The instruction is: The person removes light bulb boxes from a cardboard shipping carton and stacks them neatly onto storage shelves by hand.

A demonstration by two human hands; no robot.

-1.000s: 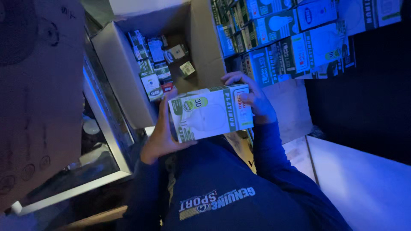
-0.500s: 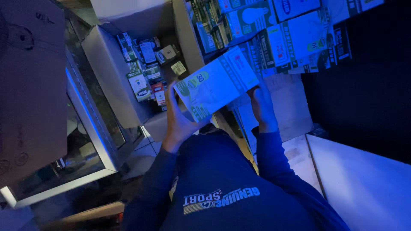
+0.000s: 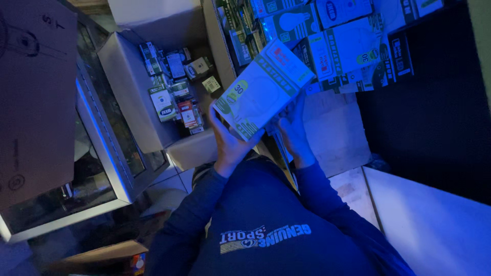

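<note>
Head view only. Light-bulb box (image 3: 263,88), white and green with a bulb picture on its face, is held tilted in front of the chest, its far end raised toward the upper right. Left hand (image 3: 228,141) is wrapped around the near lower corner of the box, thumb side against the printed edge. Right hand (image 3: 291,130) is pressed under the box's lower side, fingers (image 3: 295,108) laid flat along it; both hands are closed on the box. Dark blue long sleeves and a blue sweatshirt are seen below the hands.

Stack of similar bulb boxes (image 3: 337,41) is seen just behind the held box, at the upper right, packed side by side. Open cardboard carton (image 3: 134,87) is placed to the left of the hands, with many small green and white packets (image 3: 171,87) stood inside it. Large cardboard sheet (image 3: 36,97) is seen at the far left, beside a glass-fronted case with a metal frame (image 3: 110,153). Pale tiled floor (image 3: 353,189) shows by the right sleeve. Scene is lit dim blue.
</note>
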